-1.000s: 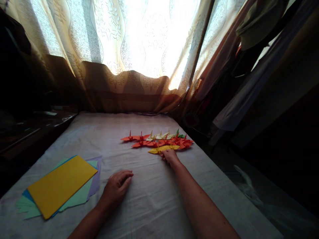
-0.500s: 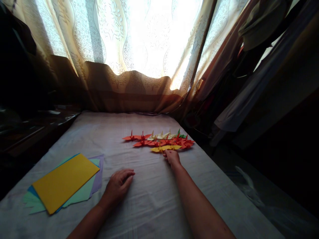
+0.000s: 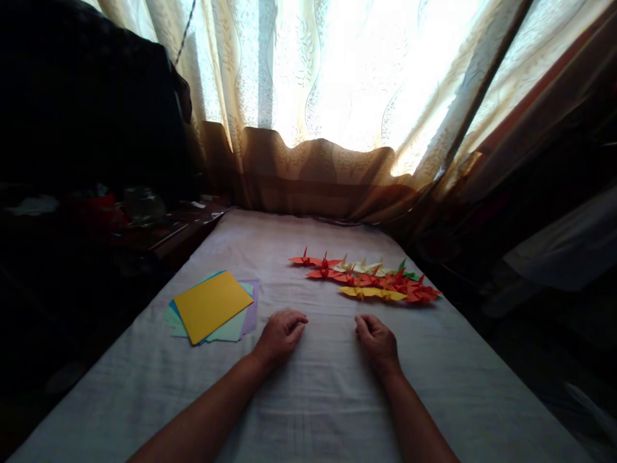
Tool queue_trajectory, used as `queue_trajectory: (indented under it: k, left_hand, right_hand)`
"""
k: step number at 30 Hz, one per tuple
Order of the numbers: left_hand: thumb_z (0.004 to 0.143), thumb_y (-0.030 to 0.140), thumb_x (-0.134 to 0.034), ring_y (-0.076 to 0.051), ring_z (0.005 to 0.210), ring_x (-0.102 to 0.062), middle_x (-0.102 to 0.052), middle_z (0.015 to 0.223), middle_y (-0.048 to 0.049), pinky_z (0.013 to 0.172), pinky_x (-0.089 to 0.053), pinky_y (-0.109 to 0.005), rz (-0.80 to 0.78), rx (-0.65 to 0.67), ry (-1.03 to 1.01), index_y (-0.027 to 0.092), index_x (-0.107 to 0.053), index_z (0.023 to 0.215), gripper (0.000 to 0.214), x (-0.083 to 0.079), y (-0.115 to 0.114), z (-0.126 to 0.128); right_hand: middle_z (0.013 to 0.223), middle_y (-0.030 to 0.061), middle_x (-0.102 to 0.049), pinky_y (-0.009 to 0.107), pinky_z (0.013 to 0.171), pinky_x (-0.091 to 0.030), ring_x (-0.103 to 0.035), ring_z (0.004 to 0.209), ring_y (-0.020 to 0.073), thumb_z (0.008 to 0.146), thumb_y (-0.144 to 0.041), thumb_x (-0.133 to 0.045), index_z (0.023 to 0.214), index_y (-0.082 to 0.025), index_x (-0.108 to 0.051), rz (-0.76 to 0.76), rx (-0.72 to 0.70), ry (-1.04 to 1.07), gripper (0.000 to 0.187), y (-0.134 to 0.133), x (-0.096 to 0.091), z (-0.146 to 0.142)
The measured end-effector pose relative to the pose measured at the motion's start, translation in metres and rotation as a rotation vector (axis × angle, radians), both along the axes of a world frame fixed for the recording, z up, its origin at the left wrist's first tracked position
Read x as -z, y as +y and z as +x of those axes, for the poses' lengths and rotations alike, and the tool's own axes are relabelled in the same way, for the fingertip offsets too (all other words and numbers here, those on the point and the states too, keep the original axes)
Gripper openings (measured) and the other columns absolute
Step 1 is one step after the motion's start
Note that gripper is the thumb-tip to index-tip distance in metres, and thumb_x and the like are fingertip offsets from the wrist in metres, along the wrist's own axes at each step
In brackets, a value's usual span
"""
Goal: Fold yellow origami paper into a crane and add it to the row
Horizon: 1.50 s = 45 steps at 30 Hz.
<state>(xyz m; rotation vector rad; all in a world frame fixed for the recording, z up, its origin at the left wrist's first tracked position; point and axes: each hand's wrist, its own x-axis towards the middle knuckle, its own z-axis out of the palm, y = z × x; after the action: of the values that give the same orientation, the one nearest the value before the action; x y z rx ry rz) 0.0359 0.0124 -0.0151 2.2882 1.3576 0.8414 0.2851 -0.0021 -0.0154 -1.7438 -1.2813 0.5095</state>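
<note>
On the bedsheet [image 3: 313, 399], both hands [image 3: 282, 334] rest empty near paper cranes [image 3: 371, 283].

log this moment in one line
left hand: palm down on cloth, empty | right hand: loosely curled on cloth, empty, short of yellow crane | cranes: row beyond hands | paper stack: left of left hand

On the pale sheet-covered bed [image 3: 313, 399], the stack of flat coloured paper sheets [image 3: 212, 307] lies at the left. The row of small folded paper cranes [image 3: 366, 283] lies at the right, farther back. The left hand [image 3: 282, 335] and right hand [image 3: 378, 341] rest side by side in front of both, apart from each other. The patterned lace curtain [image 3: 337, 96] hangs behind the bed.
</note>
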Motion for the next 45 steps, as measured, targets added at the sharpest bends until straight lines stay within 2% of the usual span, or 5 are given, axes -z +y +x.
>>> queue_trajectory:
  k: [9,12,24,37,45]
  left_hand:
    - [0.088,0.029,-0.063,-0.036,0.113,-0.057,-0.066,0.117,-0.0185,0.098,-0.041,-0.051,-0.023,-0.471,0.410,0.014,-0.066,0.114,0.031,-0.047,0.002,-0.112]
    - [0.085,0.034,-0.067,-0.036,0.108,-0.059,-0.066,0.110,-0.0180,0.092,-0.044,-0.047,-0.083,-0.554,0.527,0.013,-0.067,0.107,0.030,-0.048,-0.011,-0.138]
    - [0.100,0.027,-0.043,-0.025,0.093,-0.067,-0.071,0.102,-0.0123,0.076,-0.045,-0.031,-0.127,-0.581,0.504,0.017,-0.069,0.098,0.028,-0.039,-0.026,-0.125]
    - [0.084,0.033,-0.061,-0.016,0.076,-0.069,-0.074,0.081,0.0011,0.060,-0.043,-0.020,-0.258,-0.646,0.015,0.020,-0.066,0.080,0.015,-0.031,-0.015,-0.145]
    - [0.092,0.029,-0.049,-0.021,0.085,-0.070,-0.074,0.089,-0.0039,0.069,-0.048,-0.026,-0.082,-0.617,-0.151,0.022,-0.062,0.101,0.018,-0.045,-0.016,-0.141]
  right_hand:
    - [0.060,0.0035,-0.066,0.029,0.061,-0.042,-0.063,0.059,0.0214,0.076,-0.062,-0.042,0.071,-0.024,-0.063,0.002,-0.041,-0.194,0.044,-0.011,0.007,-0.001]
    - [0.062,0.0040,-0.067,0.029,0.061,-0.042,-0.064,0.061,0.0218,0.076,-0.061,-0.043,0.072,-0.024,-0.065,0.000,-0.040,-0.225,0.043,-0.010,0.009,-0.001]
    - [0.066,0.0046,-0.069,0.029,0.062,-0.042,-0.065,0.064,0.0221,0.075,-0.059,-0.042,0.074,-0.024,-0.065,0.007,-0.025,-0.278,0.042,-0.013,0.012,-0.001]
    - [0.065,0.0035,-0.068,0.028,0.060,-0.040,-0.063,0.063,0.0210,0.079,-0.055,-0.041,0.073,-0.024,-0.065,0.054,-0.048,-0.322,0.040,-0.015,0.014,-0.001]
    - [0.061,0.0037,-0.067,0.027,0.057,-0.040,-0.061,0.056,0.0200,0.078,-0.056,-0.043,0.069,-0.025,-0.065,0.131,-0.033,-0.273,0.039,-0.019,0.015,-0.004]
